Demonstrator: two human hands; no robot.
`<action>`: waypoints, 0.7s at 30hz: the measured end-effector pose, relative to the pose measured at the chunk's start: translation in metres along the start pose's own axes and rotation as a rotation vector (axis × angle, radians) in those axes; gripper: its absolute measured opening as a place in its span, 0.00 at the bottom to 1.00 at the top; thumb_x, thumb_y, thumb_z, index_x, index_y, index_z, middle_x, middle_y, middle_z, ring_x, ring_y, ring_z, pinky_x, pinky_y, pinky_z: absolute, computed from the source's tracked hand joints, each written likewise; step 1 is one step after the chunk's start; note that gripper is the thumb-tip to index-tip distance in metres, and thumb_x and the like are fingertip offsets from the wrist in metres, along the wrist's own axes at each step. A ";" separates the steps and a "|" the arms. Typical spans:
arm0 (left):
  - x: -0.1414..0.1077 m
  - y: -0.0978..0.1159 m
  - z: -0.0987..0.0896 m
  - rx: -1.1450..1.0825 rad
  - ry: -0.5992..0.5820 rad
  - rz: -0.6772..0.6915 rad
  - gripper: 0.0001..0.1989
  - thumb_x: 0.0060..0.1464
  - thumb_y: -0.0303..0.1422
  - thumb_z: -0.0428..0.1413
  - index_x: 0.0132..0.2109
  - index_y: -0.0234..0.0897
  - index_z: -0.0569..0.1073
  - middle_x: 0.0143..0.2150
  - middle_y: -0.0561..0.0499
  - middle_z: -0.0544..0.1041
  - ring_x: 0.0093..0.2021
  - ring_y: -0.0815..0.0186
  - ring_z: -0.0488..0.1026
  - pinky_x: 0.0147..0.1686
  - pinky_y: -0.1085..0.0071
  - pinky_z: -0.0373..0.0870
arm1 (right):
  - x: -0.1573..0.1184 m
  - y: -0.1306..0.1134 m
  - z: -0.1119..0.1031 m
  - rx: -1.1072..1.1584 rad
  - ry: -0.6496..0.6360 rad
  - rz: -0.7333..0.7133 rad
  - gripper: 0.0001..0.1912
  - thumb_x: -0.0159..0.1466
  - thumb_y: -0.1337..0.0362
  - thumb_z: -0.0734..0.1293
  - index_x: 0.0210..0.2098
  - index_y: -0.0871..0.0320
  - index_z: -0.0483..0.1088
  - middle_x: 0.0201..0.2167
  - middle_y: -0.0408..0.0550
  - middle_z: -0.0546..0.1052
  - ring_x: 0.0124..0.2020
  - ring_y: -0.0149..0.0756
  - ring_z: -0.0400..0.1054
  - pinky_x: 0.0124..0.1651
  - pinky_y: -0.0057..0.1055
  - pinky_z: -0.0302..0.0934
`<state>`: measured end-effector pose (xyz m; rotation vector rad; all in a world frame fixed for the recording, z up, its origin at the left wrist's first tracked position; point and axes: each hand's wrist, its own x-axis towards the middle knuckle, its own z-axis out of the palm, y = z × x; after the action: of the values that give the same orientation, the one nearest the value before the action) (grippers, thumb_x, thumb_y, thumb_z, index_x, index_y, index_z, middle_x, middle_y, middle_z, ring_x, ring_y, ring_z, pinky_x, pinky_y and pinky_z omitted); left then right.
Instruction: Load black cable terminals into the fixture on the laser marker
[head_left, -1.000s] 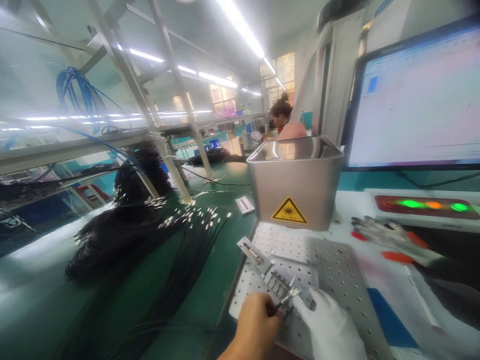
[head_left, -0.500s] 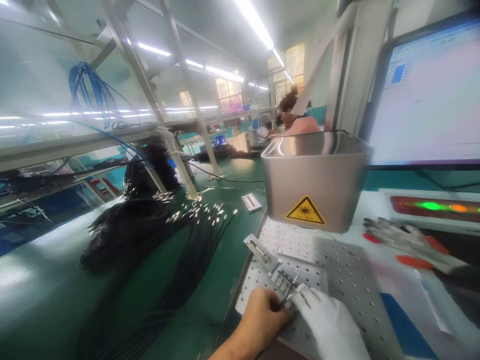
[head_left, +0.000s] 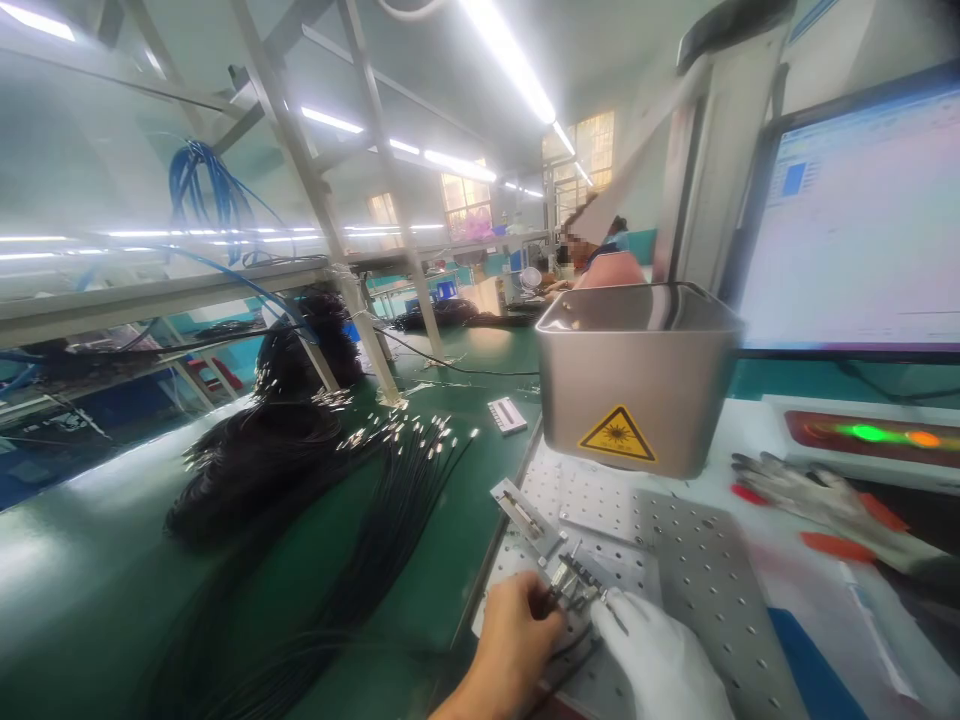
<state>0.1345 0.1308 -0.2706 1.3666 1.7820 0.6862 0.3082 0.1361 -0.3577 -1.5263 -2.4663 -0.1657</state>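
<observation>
My left hand (head_left: 519, 625), bare, is closed in a pinch at the near left side of a small metal fixture (head_left: 551, 545) on the perforated plate. Its fingertips hold a black cable with a metal connector end (head_left: 561, 578). My right hand (head_left: 660, 650), in a white glove, has its fingers bent together at the fixture's right side; what they grip, if anything, is hidden. Dark cable (head_left: 574, 645) runs down between the two hands. A flat metal jig piece (head_left: 525, 510) extends from the fixture toward the upper left.
A metal box (head_left: 637, 375) with a laser warning label stands beyond the perforated plate (head_left: 712, 560). Black cables (head_left: 390, 500) with metal ends lie on the green table at left. A worn glove (head_left: 817, 490) lies right, below a monitor (head_left: 862, 220). A person sits farther back.
The view has shifted slightly, so the scene sits lower. My hands are a little farther apart, and dark cable now shows between them.
</observation>
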 end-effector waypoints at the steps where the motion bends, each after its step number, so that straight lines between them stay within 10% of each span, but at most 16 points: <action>1: -0.002 0.002 0.000 0.016 0.006 0.000 0.08 0.43 0.24 0.54 0.23 0.38 0.63 0.22 0.58 0.63 0.27 0.72 0.59 0.29 0.72 0.52 | 0.000 -0.001 -0.004 -0.032 0.004 -0.011 0.30 0.52 0.79 0.65 0.50 0.48 0.76 0.52 0.49 0.77 0.52 0.48 0.71 0.44 0.33 0.70; 21: -0.008 0.020 0.006 0.218 -0.027 -0.045 0.11 0.45 0.26 0.55 0.22 0.39 0.59 0.23 0.57 0.64 0.30 0.68 0.61 0.32 0.70 0.51 | -0.003 0.000 0.003 -0.043 0.053 -0.036 0.32 0.56 0.80 0.59 0.52 0.47 0.75 0.56 0.43 0.74 0.53 0.42 0.70 0.43 0.33 0.71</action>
<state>0.1511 0.1287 -0.2561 1.4652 1.9040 0.4570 0.3092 0.1347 -0.3613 -1.4758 -2.4651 -0.2635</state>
